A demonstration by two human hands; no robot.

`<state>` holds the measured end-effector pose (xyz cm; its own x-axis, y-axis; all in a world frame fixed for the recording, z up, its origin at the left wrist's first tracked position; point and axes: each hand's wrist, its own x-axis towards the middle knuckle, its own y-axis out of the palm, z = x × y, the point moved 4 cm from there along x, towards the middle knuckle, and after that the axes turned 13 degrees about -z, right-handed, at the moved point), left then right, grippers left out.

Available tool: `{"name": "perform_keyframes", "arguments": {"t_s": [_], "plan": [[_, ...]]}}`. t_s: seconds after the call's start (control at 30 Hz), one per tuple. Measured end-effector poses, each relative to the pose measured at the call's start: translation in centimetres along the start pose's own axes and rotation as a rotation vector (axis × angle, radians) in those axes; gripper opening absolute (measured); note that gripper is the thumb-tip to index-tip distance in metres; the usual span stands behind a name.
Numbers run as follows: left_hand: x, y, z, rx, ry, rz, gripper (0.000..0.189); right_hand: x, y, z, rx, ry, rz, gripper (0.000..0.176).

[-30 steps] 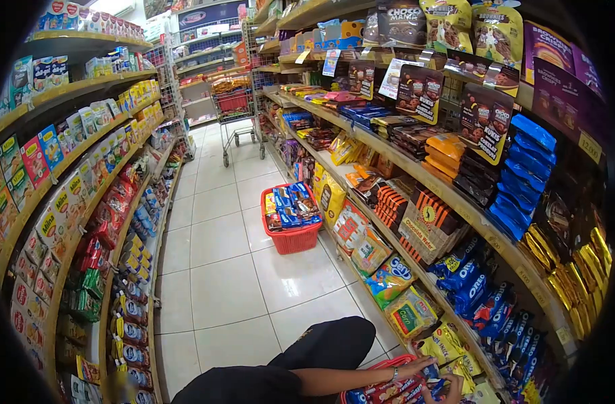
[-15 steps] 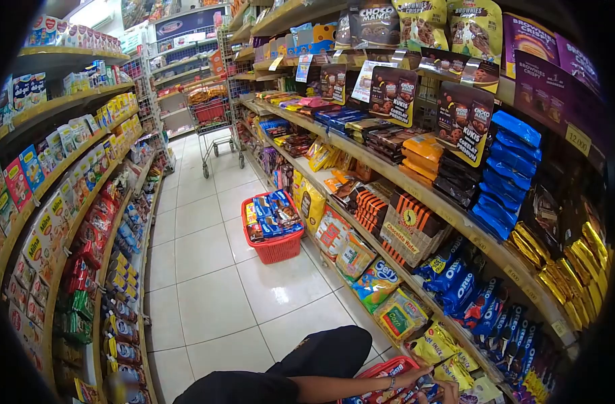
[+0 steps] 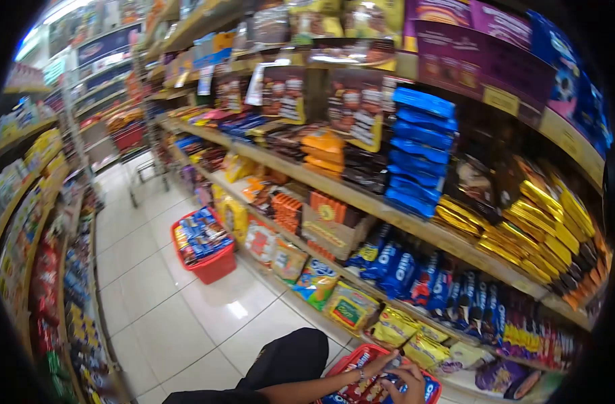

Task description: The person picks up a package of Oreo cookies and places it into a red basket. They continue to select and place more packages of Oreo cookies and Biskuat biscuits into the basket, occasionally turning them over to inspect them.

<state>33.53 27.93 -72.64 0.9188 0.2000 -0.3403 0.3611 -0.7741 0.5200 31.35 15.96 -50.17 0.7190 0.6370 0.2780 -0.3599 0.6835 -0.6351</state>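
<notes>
At the bottom right, both hands are over a red basket (image 3: 335, 367) filled with snack packets (image 3: 369, 390), some red-brown and some blue. My left hand (image 3: 381, 365) reaches in from the left, a bracelet on its wrist, with its fingers closed near a small dark-grey item. Close beside it, my right hand (image 3: 407, 386) has bent fingers around the same spot. What the hands hold is too small and blurred to name. Yellow snack bags (image 3: 396, 324) lie on the low shelf just beyond. My dark-trousered knee (image 3: 292, 357) is left of the basket.
A second red basket (image 3: 214, 268) full of packets stands on the tiled floor (image 3: 146, 296). Shelves of biscuits, including blue Oreo packs (image 3: 396, 269) and stacked blue packets (image 3: 420, 155), line the right. A shopping cart (image 3: 144, 172) stands farther down the aisle. More shelving (image 3: 65, 222) runs along the left.
My view has turned right, so the shelves and floor basket sit farther left. More of the near basket and my right hand now shows. Both hands stay close together over that basket.
</notes>
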Motion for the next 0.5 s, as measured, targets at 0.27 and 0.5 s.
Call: {"name": "perform_keyframes", "arguments": {"t_s": [0.27, 0.5], "plan": [[2.7, -2.3, 6.9, -0.111, -0.175, 0.077, 0.046, -1.2, 3.1, -2.1, 0.223, 0.011, 0.095, 0.022], [-0.6, 1.6, 2.5, -0.039, -0.236, 0.160, 0.046, -1.4, 1.9, -1.0, 0.093, 0.010, 0.105, 0.020]]}}
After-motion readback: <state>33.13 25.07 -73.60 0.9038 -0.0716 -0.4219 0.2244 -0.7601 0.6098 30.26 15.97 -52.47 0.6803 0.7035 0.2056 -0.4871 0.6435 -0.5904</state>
